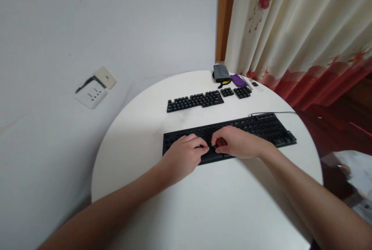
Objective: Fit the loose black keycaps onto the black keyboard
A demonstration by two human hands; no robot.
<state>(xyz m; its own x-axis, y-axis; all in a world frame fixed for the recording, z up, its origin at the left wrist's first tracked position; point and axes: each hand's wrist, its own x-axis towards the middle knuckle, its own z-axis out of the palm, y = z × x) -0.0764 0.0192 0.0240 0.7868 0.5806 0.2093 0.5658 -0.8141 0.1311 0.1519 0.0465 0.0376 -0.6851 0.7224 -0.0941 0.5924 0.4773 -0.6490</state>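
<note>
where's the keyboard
In the head view, the keyboard lies right of centre on the table, under the left hand and right hand, nearer than the keycaps.

Clock read from centre of view. Wall (122, 17): plain, pale blue-grey, filling 8 to 12, faint scuffs; darker low down at 8, beside the table. 2 plates on it between 9 and 10: a white socket (91, 94) and, touching or nearly so, a cream plate (105, 76); dark gap along their upper-left edges. Wood strip (225, 17), brown, upright, at 1. Curtain (299, 21) at 2: cream, deep folds, red floral print, broad red band below, towards 3. Floor (334, 126) at 3: dark reddish-brown, glossy. Whitish heap between 3 and 4, blurred, material unclear. Table (209, 211): white, rounded edge, spanning centre to 6. Light soft, dim; blurred shadows on tabletop at 5.
</note>
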